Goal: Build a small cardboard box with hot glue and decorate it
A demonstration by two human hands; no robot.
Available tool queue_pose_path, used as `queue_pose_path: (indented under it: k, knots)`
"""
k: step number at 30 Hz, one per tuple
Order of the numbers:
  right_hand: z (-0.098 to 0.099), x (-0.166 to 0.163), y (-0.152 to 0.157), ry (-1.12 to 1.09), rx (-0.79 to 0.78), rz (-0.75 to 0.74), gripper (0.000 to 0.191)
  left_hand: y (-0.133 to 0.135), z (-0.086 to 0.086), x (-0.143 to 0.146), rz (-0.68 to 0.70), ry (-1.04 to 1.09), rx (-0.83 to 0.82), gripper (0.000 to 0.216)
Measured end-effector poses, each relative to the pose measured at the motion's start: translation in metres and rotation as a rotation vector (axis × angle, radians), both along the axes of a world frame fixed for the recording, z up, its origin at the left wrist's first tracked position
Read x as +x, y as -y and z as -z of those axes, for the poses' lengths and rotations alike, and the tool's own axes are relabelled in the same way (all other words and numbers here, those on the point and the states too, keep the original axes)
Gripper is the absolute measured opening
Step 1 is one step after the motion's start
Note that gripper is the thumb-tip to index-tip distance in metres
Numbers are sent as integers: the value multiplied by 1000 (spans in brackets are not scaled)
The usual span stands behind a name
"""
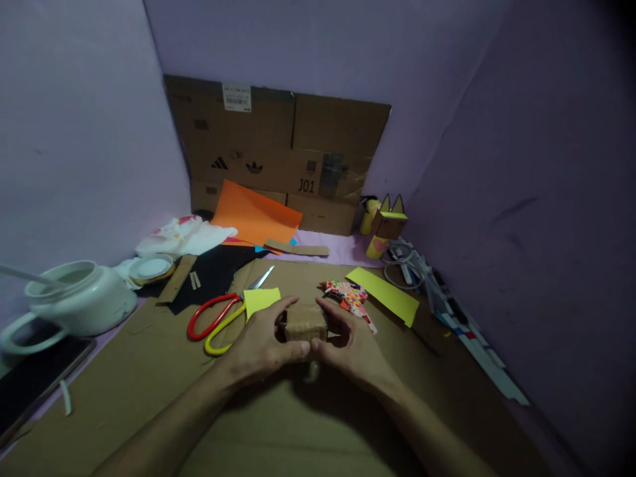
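Note:
A small brown cardboard box sits between both my hands, above a large cardboard sheet that covers the floor. My left hand grips its left side with fingers curled over the top. My right hand grips the right side, thumb near the front. Beside my left hand lie scissors with a red and a yellow handle and a small yellow paper square. A patterned paper piece lies just beyond my right hand.
A white pot stands at the left with a dark phone before it. Orange paper leans on a flattened shipping box at the back. A paper animal figure, a yellow strip and cables lie at the right wall.

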State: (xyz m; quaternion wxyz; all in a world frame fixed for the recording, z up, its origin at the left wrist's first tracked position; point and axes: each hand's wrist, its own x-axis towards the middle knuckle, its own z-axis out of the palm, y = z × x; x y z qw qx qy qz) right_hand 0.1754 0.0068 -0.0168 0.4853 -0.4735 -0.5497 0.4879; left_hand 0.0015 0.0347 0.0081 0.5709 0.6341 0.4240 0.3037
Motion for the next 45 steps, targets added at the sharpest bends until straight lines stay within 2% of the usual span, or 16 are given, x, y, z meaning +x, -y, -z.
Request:
queue_pose_path:
  k: [6,10,14,21,24,28,33,36,40,45]
  knots:
    - [-3,1,1,-153,44,-103,74,-13,0,-13,18,213,-242,82]
    - [-4,1,2,-18,175,-8,79,-18,1,-17,72,363,-391,66]
    - [0,0,2,113,259,74,68,-18,1,-14,124,397,-423,62]
    - [3,0,0,146,289,56,64,-18,1,-12,112,351,-419,59]
    - [2,0,2,193,259,40,68,-16,1,-11,90,279,-346,60]
    - [6,1,2,260,186,85,67,-12,5,-7,33,209,-92,68]
    - [15,3,-1,215,176,49,68,-7,11,-2,-39,-173,194,69]
    - [16,4,-3,319,156,42,75,-6,12,-3,-29,-335,356,66]
    - [13,5,-3,434,107,35,81,-5,10,-4,-8,-444,392,53]
    - [17,5,-5,341,61,68,78,-6,8,-3,-14,-411,336,55]
